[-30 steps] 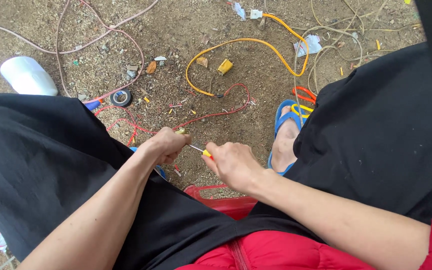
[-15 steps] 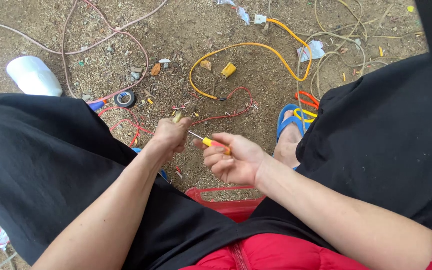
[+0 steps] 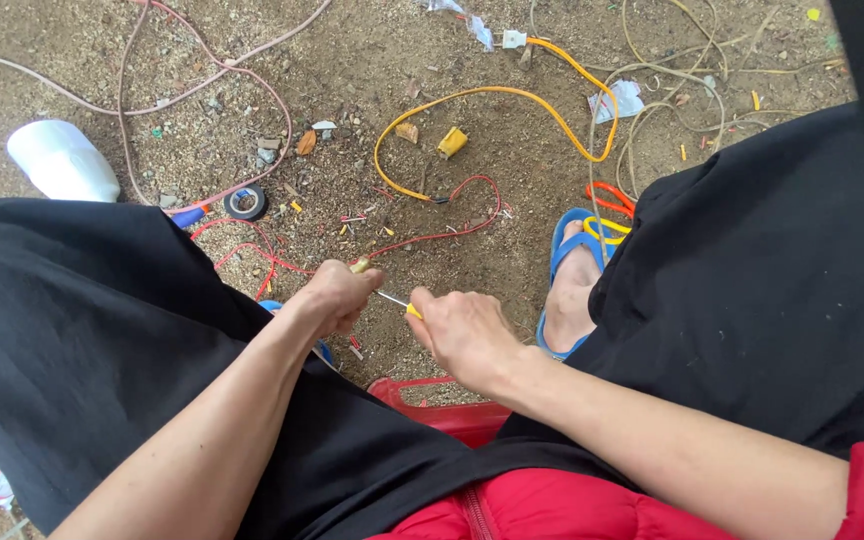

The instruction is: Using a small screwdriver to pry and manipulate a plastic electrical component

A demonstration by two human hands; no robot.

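Seen from above, looking down past black trouser legs and a red padded jacket hem to bare, gritty ground. Left hand point(image 3: 330, 297) curled into a tight fist around a small tan object point(image 3: 360, 265) whose tip pokes out on the far side of the knuckles — exact kind too small to tell. Right hand point(image 3: 462, 330) just beside it, fingers folded shut round the yellow handle of a small screwdriver point(image 3: 397, 301), thin metal shaft pointing left and reaching the left fist. Both hands low in the middle of the scene, between the knees, above a red plastic basket point(image 3: 444, 408) partly hidden under the forearms. Thin red wire point(image 3: 452, 232) looping on the ground just beyond the hands, with short red and yellow wire offcuts scattered around. Farther off, an orange cable point(image 3: 512, 95) curving in a wide arc, ending far at a small white plug point(image 3: 513, 39). Inside that arc, a small yellow block-shaped piece point(image 3: 452, 142). To the far left, a white cylindrical container point(image 3: 62, 161) lying on its side; nearer and right of it, a black roll of tape point(image 3: 245, 203). On the right, a bare foot in a blue sandal point(image 3: 570, 275), with red and yellow loops of wire beside it. Far right, a crumpled pale scrap of paper point(image 3: 623, 100) — markings unreadable. Pale pink cord point(image 3: 202, 75) trailing across the far left ground.
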